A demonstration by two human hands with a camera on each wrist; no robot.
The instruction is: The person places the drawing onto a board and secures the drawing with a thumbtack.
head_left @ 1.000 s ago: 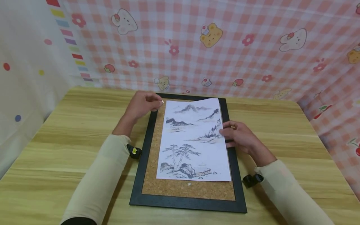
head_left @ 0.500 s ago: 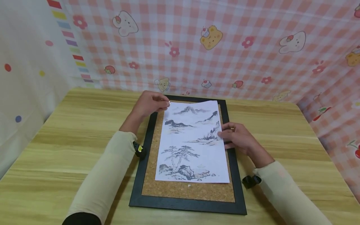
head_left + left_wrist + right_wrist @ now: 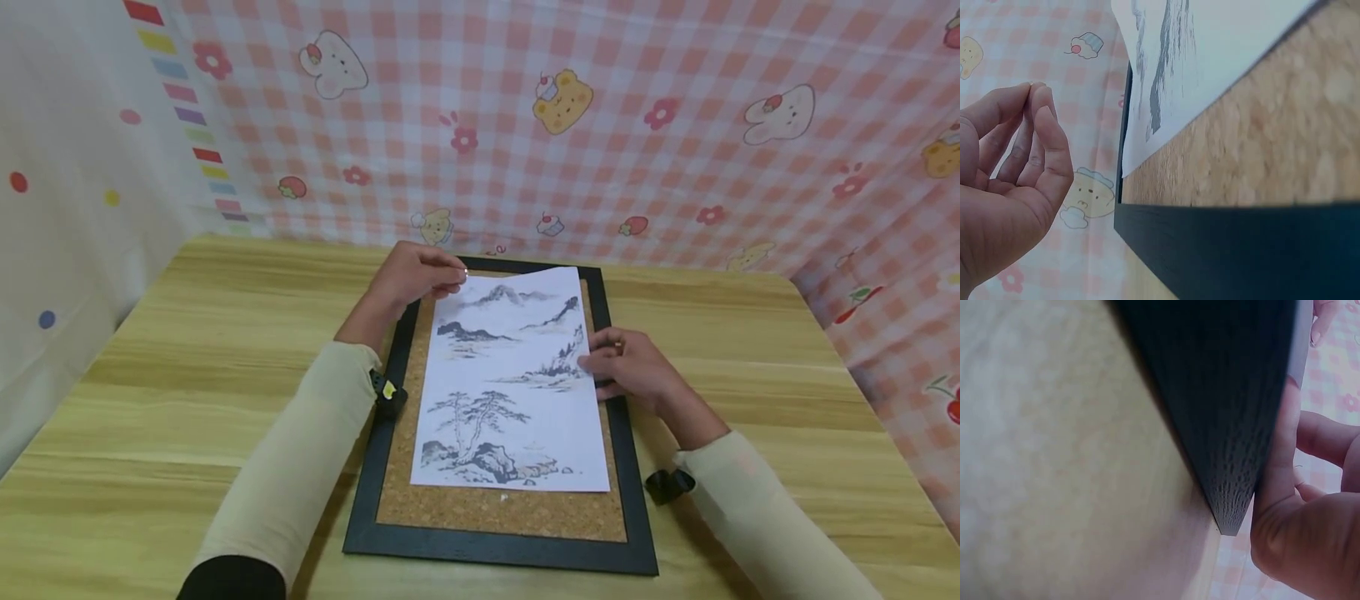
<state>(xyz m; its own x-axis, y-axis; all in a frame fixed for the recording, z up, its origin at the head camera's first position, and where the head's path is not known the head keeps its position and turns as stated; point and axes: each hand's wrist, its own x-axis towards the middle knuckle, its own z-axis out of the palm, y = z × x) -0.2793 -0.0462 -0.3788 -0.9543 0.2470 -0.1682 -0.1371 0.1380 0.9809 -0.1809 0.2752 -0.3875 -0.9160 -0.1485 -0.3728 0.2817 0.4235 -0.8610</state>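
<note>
A paper sheet [image 3: 517, 417] printed with an ink landscape lies over a black-framed cork board [image 3: 500, 550]. Its top edge curves upward toward the right corner. At the sheet's top left corner, my left hand [image 3: 422, 273] pinches a small shiny pin [image 3: 466, 272] between thumb and fingertip; in the left wrist view only a tiny bright tip of it shows. My right hand [image 3: 633, 371] holds the sheet's right edge, thumb on top and other fingers at the edge, partly hidden. In the right wrist view that hand runs along the frame's side.
Under the board is a wood-grain table [image 3: 750, 358]. A tiny white speck [image 3: 504, 497] shows on the cork below the sheet. Behind the table hangs a pink checked cloth [image 3: 480, 100] with cartoon prints. Black wrist cameras sit on both sleeves.
My left hand has moved right with the pin, from the frame's left side to the sheet's top left corner. The sheet has slid slightly left and toward me, with my right hand following.
</note>
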